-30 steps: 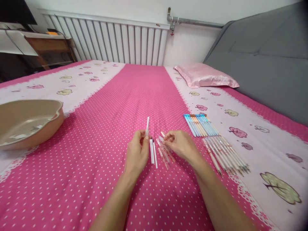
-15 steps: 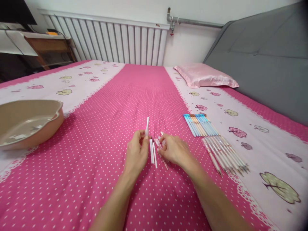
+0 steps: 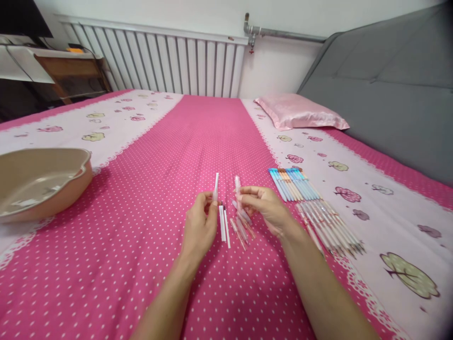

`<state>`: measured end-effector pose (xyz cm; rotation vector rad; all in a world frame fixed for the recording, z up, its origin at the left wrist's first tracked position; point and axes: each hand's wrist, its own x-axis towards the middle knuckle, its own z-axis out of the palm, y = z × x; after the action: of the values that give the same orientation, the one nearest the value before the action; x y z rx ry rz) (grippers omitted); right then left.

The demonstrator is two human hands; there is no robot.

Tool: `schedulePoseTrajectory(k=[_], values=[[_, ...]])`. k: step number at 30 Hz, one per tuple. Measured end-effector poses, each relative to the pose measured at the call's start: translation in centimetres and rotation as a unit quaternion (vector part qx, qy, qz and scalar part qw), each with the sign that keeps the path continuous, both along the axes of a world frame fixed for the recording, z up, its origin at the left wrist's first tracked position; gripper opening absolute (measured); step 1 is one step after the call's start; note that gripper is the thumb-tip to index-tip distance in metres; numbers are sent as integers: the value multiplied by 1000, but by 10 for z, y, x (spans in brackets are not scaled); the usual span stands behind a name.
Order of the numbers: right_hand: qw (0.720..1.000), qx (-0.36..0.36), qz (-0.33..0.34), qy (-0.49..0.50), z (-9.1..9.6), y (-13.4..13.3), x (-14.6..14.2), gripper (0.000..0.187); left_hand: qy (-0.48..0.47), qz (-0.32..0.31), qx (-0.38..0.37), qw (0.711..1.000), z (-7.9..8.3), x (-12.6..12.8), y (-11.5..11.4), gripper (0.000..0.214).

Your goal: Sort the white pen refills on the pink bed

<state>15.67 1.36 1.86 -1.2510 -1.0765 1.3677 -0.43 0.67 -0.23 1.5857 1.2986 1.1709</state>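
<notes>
Left hand (image 3: 201, 218): pinched, thumb against fingers, around the lower part of a white tube (image 3: 217, 182). We judge the low hold is meant to leave the slim end bare, pointing up the view.
Right hand (image 3: 262, 206): also grasping, fingertips on a clear pink barrel (image 3: 237, 183), its rounded end above our fingers. It stands just beside the tube, apart from it; holding both alike probably lets us see them together.
White sticks (image 3: 222, 225): lying side by side below the left hand, likely set there for easy reach.
Pink pieces (image 3: 241, 230): loose and overlapping beneath and near the right hand; we cannot tell exactly which parts they are.
Blue and tan pens (image 3: 293, 185): a tight row farther right, coloured ends lined up, perhaps so that each one shows.
Pale pens (image 3: 331, 227): a second row, nearer us, pointed tips our way; keeping the two kinds apart looks deliberate.
Peach basin (image 3: 72, 194): well apart on the left, seemingly out of our forearms' way; the whitish shapes inside are unclear to us.
Dotted bed cover (image 3: 215, 137): our work surface, with a pillow (image 3: 300, 111) beside the grey headboard (image 3: 385, 85).
</notes>
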Motion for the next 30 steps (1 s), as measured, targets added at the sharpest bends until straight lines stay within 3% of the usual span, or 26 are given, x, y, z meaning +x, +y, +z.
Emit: schedulePoseTrajectory(k=[6, 11, 30], values=[[989, 60, -111, 82, 4, 3, 1, 26, 38, -26, 6, 999, 4, 1, -3, 18], [970, 136, -192, 62, 7, 4, 1, 29, 99, -64, 38, 992, 5, 2, -5, 21], [967, 175, -174, 55, 6, 3, -2, 29, 130, -98, 32, 986, 3, 2, -7, 25]])
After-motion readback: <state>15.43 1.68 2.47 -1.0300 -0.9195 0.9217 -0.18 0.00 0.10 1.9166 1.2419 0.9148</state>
